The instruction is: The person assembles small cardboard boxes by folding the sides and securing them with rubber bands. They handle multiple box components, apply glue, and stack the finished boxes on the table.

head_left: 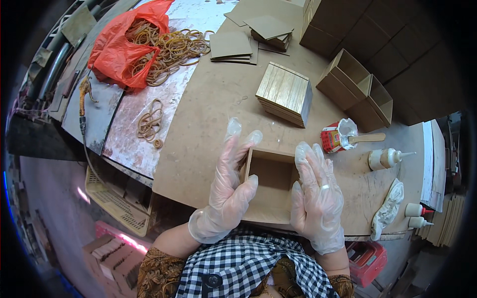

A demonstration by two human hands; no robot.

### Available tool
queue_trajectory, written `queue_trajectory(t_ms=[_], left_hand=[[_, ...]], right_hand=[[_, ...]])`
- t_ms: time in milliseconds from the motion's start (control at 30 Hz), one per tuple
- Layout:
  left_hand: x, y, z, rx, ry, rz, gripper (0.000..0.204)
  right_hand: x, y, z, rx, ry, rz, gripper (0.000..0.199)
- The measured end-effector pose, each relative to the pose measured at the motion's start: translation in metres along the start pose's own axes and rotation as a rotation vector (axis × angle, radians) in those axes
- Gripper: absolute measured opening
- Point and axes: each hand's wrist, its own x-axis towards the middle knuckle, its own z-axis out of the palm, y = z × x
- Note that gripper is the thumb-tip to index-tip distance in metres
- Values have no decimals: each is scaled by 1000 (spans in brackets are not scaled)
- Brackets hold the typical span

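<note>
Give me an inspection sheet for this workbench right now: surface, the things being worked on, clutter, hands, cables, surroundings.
Surface: brown board tabletop, partly covered by a worn metal sheet.
Job's things: open wooden box pressed between both palms.
Clutter: stack of wood panels; glue can with a stick in it; glue bottle; rag; red bag spilling rubber bands; cardboard squares; finished boxes.
Hands: left hand and right hand, both in clear gloves, flat against the box sides.
Cables: hose along the left edge.
Surroundings: plastic crate under the bench; red tub.
</note>
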Motion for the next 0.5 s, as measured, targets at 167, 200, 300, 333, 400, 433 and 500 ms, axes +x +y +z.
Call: queue_trajectory(t_ms=[167,200,300,333,400,433,500], left_hand=[[-1,-1,-2,-1,-21,-14,79],[-1,-1,-2,5,-21,-13,80],[0,-2,-3,32,-26,-15,80],[0,-1,-3,38,-25,-18,80],[0,-1,-3,48,-24,-24,81],[0,-1,-3,29,-27,-16,79],[0,-3,-4,-13,-32,-6,76]], right_hand=[[1,-4,-2,-6,-3,21,60],[1,-3,-3,-30,-14,11,62],[1,-4,-3,-21,-2,16,62],[1,-4,-2,-12,10,14,62],[0,-3,-1,6,33,10,61],[0,-3,-1,15,44,2,60],[0,-1,0,31,62,-8,59]])
